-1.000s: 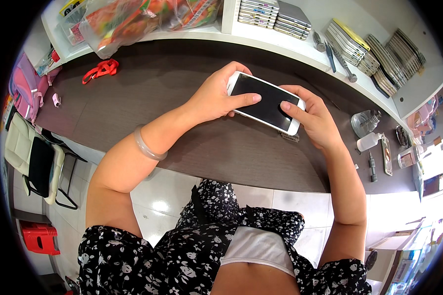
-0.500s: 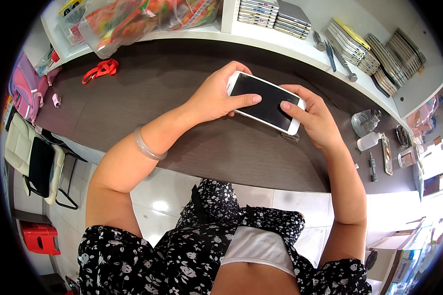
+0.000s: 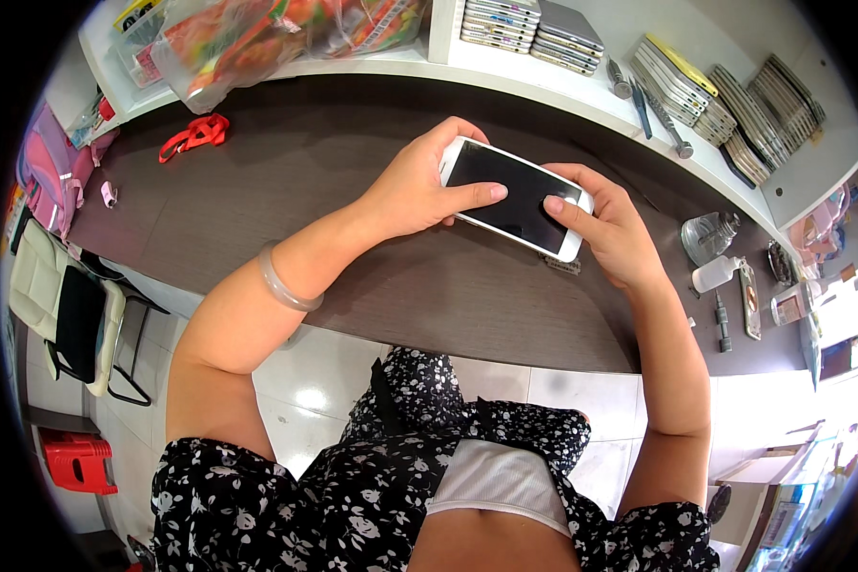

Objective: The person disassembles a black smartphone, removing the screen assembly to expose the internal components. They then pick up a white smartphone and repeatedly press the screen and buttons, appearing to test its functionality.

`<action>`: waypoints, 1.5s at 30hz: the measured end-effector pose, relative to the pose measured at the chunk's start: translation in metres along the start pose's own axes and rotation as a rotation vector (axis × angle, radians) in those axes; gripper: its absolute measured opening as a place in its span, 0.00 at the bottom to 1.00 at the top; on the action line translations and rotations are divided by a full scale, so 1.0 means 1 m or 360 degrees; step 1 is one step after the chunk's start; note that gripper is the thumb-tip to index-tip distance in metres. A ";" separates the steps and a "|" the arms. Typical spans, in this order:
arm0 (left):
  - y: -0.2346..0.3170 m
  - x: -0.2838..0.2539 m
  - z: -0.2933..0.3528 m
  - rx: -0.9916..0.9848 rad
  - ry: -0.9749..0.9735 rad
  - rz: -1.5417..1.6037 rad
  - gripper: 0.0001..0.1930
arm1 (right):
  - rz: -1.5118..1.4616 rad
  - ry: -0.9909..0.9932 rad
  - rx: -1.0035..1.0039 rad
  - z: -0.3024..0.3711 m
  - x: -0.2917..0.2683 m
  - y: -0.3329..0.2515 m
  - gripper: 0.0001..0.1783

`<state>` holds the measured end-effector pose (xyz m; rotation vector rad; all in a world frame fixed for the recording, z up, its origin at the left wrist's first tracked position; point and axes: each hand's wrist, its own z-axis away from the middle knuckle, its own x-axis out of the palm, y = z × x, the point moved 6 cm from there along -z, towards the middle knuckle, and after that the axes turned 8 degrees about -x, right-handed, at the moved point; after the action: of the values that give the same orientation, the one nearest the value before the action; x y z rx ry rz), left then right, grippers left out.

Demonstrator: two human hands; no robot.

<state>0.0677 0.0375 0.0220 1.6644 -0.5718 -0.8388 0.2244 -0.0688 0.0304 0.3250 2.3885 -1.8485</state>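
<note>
A white smartphone with a dark screen is held sideways above the brown desk, its right end tilted toward me. My left hand grips the left end, thumb lying on the screen and fingers around the back. At the other end my right hand holds the phone the same way, its thumb pressed to the glass near the right edge. The fingers behind the phone are mostly hidden. Under its lower right corner, a small metallic strip shows on the desk, partly covered.
The brown desk curves around me. A red strap lies at its far left. On the white shelf are plastic bags, stacked phones and tools. A glass jar, white bottle and screwdriver stand or lie right.
</note>
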 end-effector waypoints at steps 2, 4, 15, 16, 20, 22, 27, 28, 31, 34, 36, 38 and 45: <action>0.001 0.000 0.001 0.0004 -0.0002 -0.0004 0.22 | 0.0017 -0.0005 -0.0001 0.000 0.000 -0.001 0.22; 0.001 0.001 0.000 0.0016 -0.0002 -0.0002 0.22 | 0.0020 -0.0006 -0.0008 0.000 -0.001 0.001 0.22; 0.001 0.001 0.000 0.0027 0.0005 -0.0021 0.22 | 0.0050 0.0019 -0.0003 0.000 -0.002 0.001 0.22; 0.001 0.000 0.000 0.0028 0.0004 -0.0020 0.22 | 0.0051 0.0017 0.0001 0.000 -0.002 0.001 0.22; 0.000 0.000 0.000 0.0034 0.0001 -0.0015 0.22 | 0.0024 0.0009 0.0005 0.000 -0.002 0.002 0.22; -0.001 0.000 -0.001 0.0038 0.0003 -0.0013 0.22 | 0.0032 0.0011 -0.0010 -0.001 -0.001 0.001 0.22; 0.000 0.000 -0.001 0.0040 0.0008 -0.0018 0.22 | 0.0035 0.0009 -0.0023 -0.001 -0.001 0.001 0.22; 0.000 0.000 -0.001 0.0036 0.0007 -0.0018 0.22 | 0.0035 0.0009 -0.0017 -0.001 -0.001 0.000 0.22; 0.000 0.000 -0.001 0.0034 0.0001 -0.0018 0.22 | 0.0030 0.0016 -0.0005 0.000 -0.002 0.001 0.21; 0.000 0.000 -0.001 0.0044 0.0003 -0.0025 0.22 | 0.0023 0.0023 -0.0009 0.000 -0.001 0.001 0.21; 0.000 0.000 -0.001 0.0055 0.0009 -0.0027 0.22 | 0.0025 0.0024 -0.0021 -0.001 -0.001 0.001 0.21; 0.001 0.000 0.000 0.0042 0.0006 -0.0022 0.22 | 0.0032 0.0025 -0.0037 -0.001 -0.001 0.000 0.21; -0.001 0.000 -0.001 0.0038 0.0005 -0.0009 0.22 | 0.0017 0.0018 -0.0008 0.000 -0.001 0.001 0.21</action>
<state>0.0685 0.0381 0.0213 1.6896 -0.5771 -0.8360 0.2258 -0.0682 0.0295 0.3476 2.3937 -1.8409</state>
